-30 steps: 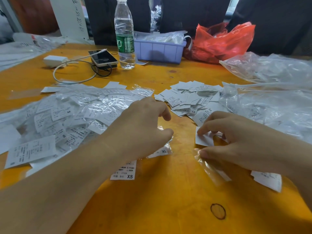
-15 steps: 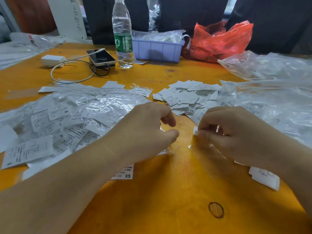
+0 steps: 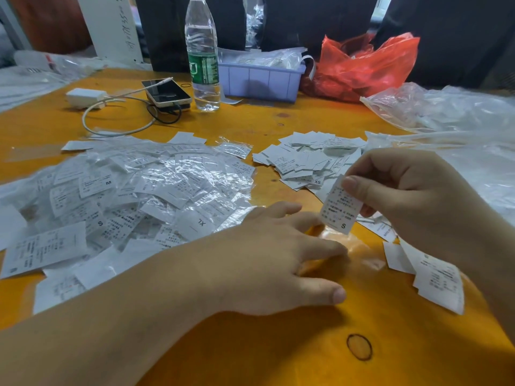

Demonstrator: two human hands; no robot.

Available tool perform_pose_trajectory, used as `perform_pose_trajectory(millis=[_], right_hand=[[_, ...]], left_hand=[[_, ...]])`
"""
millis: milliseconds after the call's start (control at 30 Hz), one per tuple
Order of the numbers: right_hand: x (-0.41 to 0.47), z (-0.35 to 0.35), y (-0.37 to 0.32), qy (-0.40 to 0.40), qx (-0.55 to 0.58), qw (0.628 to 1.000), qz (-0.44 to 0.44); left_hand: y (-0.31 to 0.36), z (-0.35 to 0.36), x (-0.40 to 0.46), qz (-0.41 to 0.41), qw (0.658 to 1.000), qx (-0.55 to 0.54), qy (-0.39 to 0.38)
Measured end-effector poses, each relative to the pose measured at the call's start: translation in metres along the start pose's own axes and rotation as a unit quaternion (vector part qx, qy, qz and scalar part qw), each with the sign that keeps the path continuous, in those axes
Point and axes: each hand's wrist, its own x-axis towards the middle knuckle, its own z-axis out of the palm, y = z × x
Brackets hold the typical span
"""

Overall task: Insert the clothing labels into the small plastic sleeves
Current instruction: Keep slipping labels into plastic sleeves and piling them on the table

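1 head-worn camera looks forward and down, close over the orange table [image 3: 250, 358].

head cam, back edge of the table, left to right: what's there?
White charger → phone → water bottle → lavender bin → red plastic bag → clear plastic bags.

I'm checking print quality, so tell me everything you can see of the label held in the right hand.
The label is a small white rectangle, apparently thin fabric or paper, printed with rows of fine dark text too small to read and a bold "S" near its lower end. It hangs tilted above the orange table, pinched at its upper edge by the right hand.
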Motion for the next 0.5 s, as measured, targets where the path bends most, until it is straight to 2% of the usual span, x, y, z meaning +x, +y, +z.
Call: perform_pose_trajectory(millis=[233,400,500], right_hand=[[0.0005,-0.001,-0.0008,-0.019,0.03,0.999,0.021],[0.0013,-0.0033,-0.0006,-0.013,0.067,0.997,0.031],[0.0023,-0.0038,0.0,-0.013,0.109,0.993,0.052]], left_hand=[[0.0009,-0.0023,0.0003,0.017,0.998,0.031,0.053],[-0.0031,-0.0032,0.0021,-0.018,0.991,-0.032,0.132],[-0.0076,-0.0072,0.0014,-0.064,0.971,-0.095,0.211]])
